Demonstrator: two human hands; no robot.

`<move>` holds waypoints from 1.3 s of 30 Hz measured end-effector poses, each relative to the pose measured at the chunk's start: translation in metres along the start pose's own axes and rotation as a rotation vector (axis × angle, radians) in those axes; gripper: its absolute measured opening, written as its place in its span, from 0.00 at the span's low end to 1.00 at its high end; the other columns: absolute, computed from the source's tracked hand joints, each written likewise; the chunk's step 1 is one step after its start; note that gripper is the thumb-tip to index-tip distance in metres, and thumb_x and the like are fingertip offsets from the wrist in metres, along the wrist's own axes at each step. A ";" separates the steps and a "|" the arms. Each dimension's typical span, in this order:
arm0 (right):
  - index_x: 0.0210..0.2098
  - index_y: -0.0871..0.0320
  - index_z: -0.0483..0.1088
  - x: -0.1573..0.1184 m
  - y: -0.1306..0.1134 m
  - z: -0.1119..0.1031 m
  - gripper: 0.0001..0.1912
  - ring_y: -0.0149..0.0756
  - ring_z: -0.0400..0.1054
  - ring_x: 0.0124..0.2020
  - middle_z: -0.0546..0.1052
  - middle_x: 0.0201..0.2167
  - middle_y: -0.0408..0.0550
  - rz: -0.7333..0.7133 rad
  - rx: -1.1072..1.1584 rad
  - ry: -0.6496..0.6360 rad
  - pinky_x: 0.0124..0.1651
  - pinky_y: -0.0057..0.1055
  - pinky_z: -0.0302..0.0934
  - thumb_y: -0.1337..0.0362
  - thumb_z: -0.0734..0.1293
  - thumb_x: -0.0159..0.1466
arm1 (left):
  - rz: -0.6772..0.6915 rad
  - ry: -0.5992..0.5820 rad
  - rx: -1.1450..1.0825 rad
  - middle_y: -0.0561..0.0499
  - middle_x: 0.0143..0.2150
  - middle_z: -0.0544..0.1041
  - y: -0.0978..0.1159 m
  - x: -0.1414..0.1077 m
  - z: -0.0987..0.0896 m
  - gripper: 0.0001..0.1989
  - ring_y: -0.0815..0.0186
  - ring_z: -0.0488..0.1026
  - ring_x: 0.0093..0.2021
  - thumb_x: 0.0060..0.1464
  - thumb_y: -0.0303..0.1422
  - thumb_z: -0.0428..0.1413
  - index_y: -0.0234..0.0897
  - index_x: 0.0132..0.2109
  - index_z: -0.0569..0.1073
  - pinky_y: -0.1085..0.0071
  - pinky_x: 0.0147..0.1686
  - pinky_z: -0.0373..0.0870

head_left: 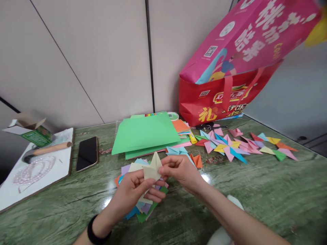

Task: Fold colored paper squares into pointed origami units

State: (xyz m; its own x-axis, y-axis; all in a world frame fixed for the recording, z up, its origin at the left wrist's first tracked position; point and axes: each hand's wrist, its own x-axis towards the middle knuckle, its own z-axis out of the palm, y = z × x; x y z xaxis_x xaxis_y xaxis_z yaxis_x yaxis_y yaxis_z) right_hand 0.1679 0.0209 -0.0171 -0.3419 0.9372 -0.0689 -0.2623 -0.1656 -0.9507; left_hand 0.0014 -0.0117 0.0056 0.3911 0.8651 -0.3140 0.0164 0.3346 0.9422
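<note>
Left hand [136,187], before the paper pile [143,217], and right hand [181,170] both pinch the cream folded paper [152,172] between them: left at lower edge, right at right edge; long point upward in view.

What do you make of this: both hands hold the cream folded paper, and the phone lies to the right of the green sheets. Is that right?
Not quite: the head view shows the phone to the left of the green sheets. The left hand and right hand do both hold the cream folded paper.
</note>
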 end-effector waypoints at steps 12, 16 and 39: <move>0.33 0.60 0.71 0.002 0.012 0.003 0.10 0.33 0.70 0.30 0.75 0.28 0.46 -0.107 -0.293 -0.042 0.33 0.29 0.65 0.60 0.65 0.57 | 0.240 0.078 0.631 0.53 0.32 0.77 -0.016 0.006 -0.009 0.24 0.68 0.70 0.23 0.49 0.32 0.56 0.44 0.55 0.66 0.75 0.23 0.68; 0.36 0.59 0.71 0.004 0.016 0.001 0.12 0.36 0.71 0.32 0.76 0.31 0.47 -0.068 -0.249 -0.049 0.37 0.32 0.65 0.64 0.69 0.51 | 0.163 0.075 0.466 0.52 0.30 0.78 -0.012 0.006 -0.006 0.26 0.64 0.71 0.27 0.49 0.34 0.57 0.41 0.57 0.65 0.73 0.29 0.67; 0.37 0.55 0.74 -0.004 0.004 0.005 0.12 0.39 0.70 0.41 0.77 0.39 0.49 -0.365 -0.598 0.002 0.44 0.35 0.62 0.71 0.68 0.53 | 0.072 0.152 -0.139 0.50 0.35 0.76 0.002 0.003 -0.001 0.37 0.70 0.69 0.26 0.47 0.27 0.58 0.38 0.62 0.50 0.76 0.26 0.62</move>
State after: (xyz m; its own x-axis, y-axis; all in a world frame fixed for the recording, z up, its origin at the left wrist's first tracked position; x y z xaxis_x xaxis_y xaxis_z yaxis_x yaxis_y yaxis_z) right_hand 0.1639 0.0153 -0.0196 -0.3247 0.9015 0.2863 0.1813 0.3564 -0.9166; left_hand 0.0018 -0.0081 0.0063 0.2429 0.9315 -0.2707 -0.1377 0.3094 0.9409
